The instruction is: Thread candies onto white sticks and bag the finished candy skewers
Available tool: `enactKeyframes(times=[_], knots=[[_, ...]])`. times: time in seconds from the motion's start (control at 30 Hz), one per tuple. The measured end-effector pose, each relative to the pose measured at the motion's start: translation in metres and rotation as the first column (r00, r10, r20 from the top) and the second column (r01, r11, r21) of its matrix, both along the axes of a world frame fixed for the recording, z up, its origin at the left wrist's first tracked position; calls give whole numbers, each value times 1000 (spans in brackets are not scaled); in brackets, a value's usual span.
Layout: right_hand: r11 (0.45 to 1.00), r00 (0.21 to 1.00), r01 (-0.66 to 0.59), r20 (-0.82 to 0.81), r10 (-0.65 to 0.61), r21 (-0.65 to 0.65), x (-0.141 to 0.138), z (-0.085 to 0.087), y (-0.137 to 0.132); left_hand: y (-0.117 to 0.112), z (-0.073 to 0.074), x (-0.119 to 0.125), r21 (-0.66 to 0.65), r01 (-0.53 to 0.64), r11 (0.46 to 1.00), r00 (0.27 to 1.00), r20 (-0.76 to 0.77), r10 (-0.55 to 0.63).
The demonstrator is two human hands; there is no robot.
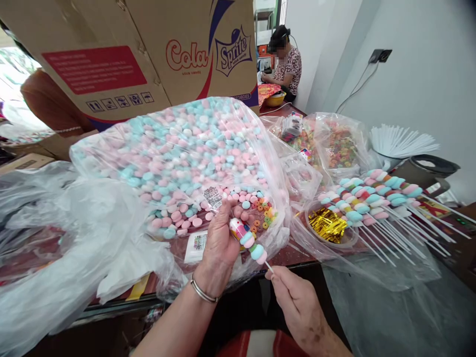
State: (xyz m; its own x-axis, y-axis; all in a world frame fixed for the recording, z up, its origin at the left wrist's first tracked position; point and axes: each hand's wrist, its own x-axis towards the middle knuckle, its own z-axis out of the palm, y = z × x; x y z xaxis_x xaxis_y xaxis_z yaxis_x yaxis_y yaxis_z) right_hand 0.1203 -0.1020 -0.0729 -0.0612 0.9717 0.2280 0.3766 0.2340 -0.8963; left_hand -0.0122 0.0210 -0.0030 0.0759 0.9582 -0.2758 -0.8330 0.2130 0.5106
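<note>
My left hand [219, 243], with a bangle on the wrist, is closed around the top end of a candy skewer [250, 243] strung with pink, blue and white marshmallow pieces. My right hand [293, 297] pinches the bare white stick at the skewer's lower end. Just beyond lies an open clear bag of pink, blue and white marshmallow candies [186, 148], with small coloured ring candies [262, 213] near its mouth.
Several finished skewers [372, 198] lie fanned on plastic at the right, beside a bowl of gold foil [327, 223]. Bags of gummy candy [334, 144], white sticks [401, 141], a cardboard box [148, 49] and crumpled plastic [74, 238] surround them. Another person [286, 64] sits behind.
</note>
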Motion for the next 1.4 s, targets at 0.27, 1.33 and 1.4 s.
enactKeyframes(times=[0.27,1.33,1.4], knots=[[883,680,-250,-721,-131,-397,-12,6,2,-8,-5,11,27,50,998,998,-23,-50],[965,967,-99,-251,36,-241,-4,10,18,-22,-12,22,126,108,986,978,-194,-83],[973,984,-57,-177,17,-222,-4,6,15,-21,-10,22,139,110,984,977,-195,-82]])
